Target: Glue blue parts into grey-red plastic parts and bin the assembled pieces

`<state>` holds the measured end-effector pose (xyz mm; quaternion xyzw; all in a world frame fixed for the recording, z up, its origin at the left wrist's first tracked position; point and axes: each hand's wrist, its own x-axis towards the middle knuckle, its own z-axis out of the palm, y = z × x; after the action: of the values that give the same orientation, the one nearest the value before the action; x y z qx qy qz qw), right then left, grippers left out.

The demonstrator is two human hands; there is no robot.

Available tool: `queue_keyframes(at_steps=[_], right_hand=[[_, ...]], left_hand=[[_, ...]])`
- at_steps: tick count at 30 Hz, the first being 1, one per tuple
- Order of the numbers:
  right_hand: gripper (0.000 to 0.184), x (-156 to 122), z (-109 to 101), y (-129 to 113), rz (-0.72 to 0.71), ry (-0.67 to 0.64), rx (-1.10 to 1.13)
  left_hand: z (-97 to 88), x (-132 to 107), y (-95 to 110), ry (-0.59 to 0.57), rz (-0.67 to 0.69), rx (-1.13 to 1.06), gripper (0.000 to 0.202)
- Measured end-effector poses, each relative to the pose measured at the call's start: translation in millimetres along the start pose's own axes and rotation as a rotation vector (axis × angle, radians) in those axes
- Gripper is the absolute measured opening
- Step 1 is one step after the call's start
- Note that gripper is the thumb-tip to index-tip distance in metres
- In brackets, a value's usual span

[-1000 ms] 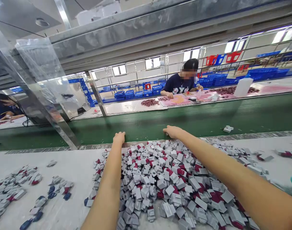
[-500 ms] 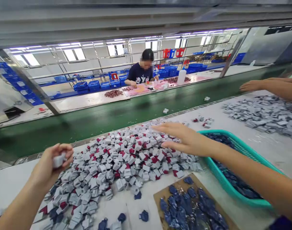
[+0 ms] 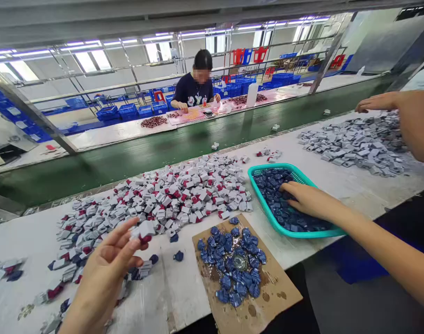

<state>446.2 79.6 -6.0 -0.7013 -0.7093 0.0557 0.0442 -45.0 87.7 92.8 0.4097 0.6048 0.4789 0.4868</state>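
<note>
My left hand [image 3: 106, 273] pinches a small grey-and-red folded piece [image 3: 144, 230] between thumb and fingers, just in front of a large heap of similar grey-and-red pieces [image 3: 170, 195]. My right hand [image 3: 307, 200] rests on dark blue pieces [image 3: 272, 197] inside a teal plastic basket [image 3: 295, 234], touching them. Whether it grips any piece is hidden. More blue pieces lie spread on a stained cardboard sheet [image 3: 274, 297] between my hands, and a few stray ones sit on the white table [image 3: 184, 287].
Another person's hand [image 3: 379, 102] reaches over a grey heap [image 3: 354, 144] at right. Behind the table runs a green conveyor belt [image 3: 135, 169]. Beyond it, a seated co-worker [image 3: 194, 81] handles items near a white bottle [image 3: 253, 94], with blue crates [image 3: 128, 111] farther back.
The view has swung away from the far left. My right hand has moved from above the grey heap down into the basket. My left hand still holds a piece and has moved toward the heap.
</note>
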Motion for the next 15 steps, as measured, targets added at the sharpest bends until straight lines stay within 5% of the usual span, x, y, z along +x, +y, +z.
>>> queue_keyframes(at_steps=[7,11,15], right_hand=[[0.016,-18.9,-11.4,-6.6,0.052,-0.057,-0.009],[0.005,-15.7,-19.1,-14.8,0.114,-0.095,-0.003],[0.012,-4.8,-16.4,-18.4,0.147,-0.015,0.094]], left_hand=[[45.8,-60.0,-42.2,-0.109,-0.166,-0.42,0.051],[47.4,-69.3,-63.7,-0.202,-0.298,-0.487,0.05],[38.6,-69.1,-76.8,-0.25,-0.312,-0.454,0.053]])
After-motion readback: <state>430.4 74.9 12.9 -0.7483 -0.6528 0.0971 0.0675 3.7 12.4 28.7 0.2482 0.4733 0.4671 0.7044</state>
